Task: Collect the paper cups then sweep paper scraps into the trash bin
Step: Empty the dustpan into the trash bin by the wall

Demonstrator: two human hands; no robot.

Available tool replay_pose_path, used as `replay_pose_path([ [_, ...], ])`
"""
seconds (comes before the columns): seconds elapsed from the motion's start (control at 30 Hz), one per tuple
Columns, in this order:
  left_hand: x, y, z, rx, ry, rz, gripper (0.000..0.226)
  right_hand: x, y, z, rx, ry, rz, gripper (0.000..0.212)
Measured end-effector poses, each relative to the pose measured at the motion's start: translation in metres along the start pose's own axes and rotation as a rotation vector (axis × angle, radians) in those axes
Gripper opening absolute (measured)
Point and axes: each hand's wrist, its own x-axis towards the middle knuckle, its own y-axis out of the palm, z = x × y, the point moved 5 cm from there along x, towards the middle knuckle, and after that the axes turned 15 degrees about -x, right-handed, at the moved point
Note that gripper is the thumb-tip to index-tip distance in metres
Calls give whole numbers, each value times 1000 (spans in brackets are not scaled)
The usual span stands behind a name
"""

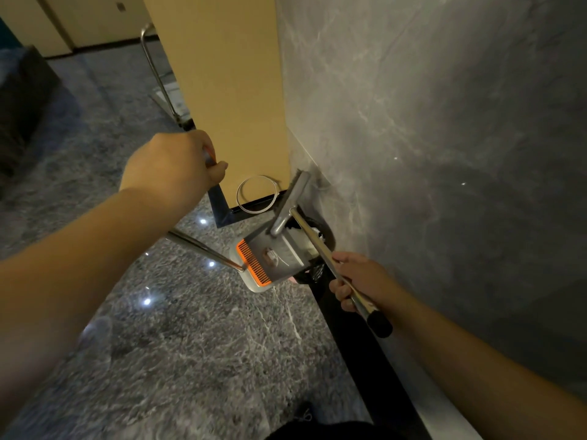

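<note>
Both tools are in my grip. My left hand point(173, 163) is curled round the top of the dustpan point(265, 260) handle, thumb along it; my right hand point(357, 282) is wrapped round the metal shaft of the broom point(290, 201), just ahead of its black end cap. The dustpan hangs tilted over the bin point(317, 246), which sits on the floor tight against the stone wall point(444, 154), its black liner showing. The broom head hovers at the pan's far edge, above the bin mouth. I can't make out scraps in the pan; something pale shows inside the bin. Scraps should be light and flighty, so I'd brush gently. The pan looks like stiff, light plastic on a long handle, likely to swing; gripping lower would steady it. The shaft looks slick, so a full wrap suits.
</note>
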Motion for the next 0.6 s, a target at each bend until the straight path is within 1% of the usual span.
replay_pose_path([
  [0.2, -51, -14, 17, -40, -73, -10, 19, -25, 13, -17, -32, -5, 76, 23],
  [0.4, -121, -24, 38, -47, -204, -17, 18, -64, 30, -52, -121, -9, 170, 42],
  [0.5, -146, -25, 53, -50, -228, 10, 17, -75, 40, -72, -141, 92, 164, 23],
  [0.53, -154, -24, 59, -52, -234, 25, 17, -77, 43, -78, -152, 131, 163, 23],
  [0.6, -169, -23, 73, -49, -255, 48, 18, -79, 53, -88, -166, 178, 164, 28],
])
